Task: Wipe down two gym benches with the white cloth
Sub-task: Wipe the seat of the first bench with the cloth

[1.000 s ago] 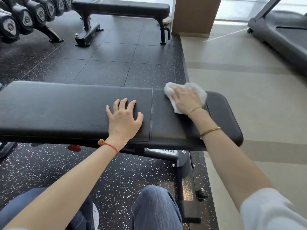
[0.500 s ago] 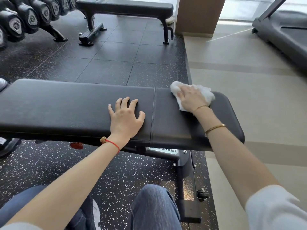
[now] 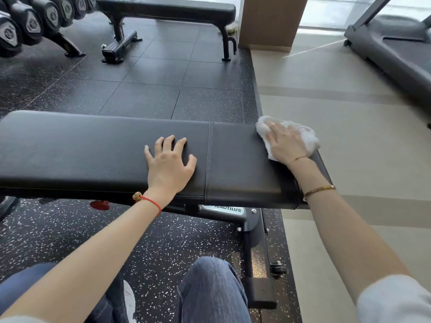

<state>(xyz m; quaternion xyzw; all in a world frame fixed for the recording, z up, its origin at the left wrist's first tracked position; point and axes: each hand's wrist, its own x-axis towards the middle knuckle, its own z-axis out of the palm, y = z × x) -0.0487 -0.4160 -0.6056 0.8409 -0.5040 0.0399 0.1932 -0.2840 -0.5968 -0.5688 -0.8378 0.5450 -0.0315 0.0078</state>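
A black padded gym bench lies across the view in front of me. My left hand rests flat on its long pad with fingers spread, just left of the seam. My right hand presses the crumpled white cloth flat onto the far right corner of the short pad. The cloth bulges out past my fingers to the left and right. A second black bench stands at the back, beyond the dark floor tiles.
A dumbbell rack lines the back left. A treadmill sits at the far right on the beige floor. A wooden pillar rises behind the far bench. My knees are below the bench frame.
My right hand has slid the cloth to the right along the short pad, towards its end. My left hand has stayed in place on the long pad.
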